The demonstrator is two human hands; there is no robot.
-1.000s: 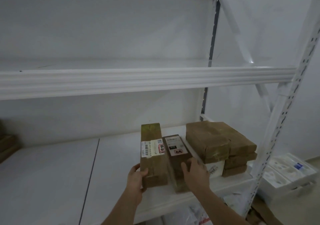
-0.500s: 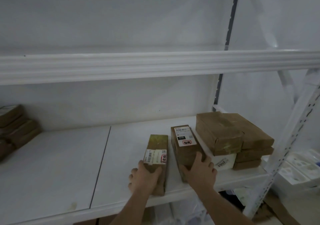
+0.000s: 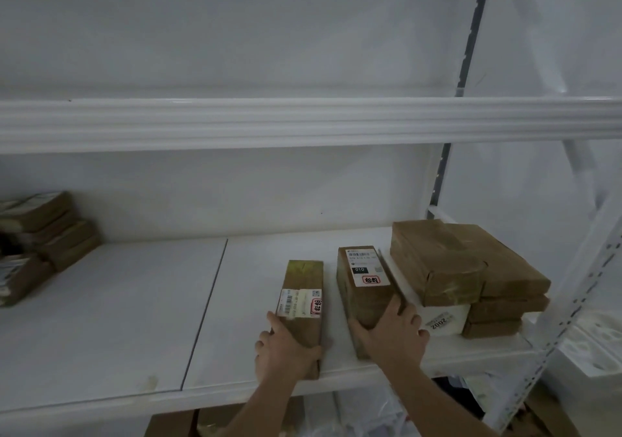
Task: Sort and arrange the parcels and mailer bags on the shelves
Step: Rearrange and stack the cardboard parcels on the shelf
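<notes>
Two long brown cardboard parcels lying flat on the smooth white shelf (image 3: 117, 302), near the front edge. Left hand (image 3: 286, 352) gripping the flat parcel (image 3: 303, 305), fingers wrapped round; right hand (image 3: 393, 332) clutching the taller parcel (image 3: 365, 285). Taped stack (image 3: 471, 268) just right, count unclear. Labels blurry.

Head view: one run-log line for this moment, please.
left hand grips flat parcel | right hand grips labelled parcel | both on shelf
</notes>
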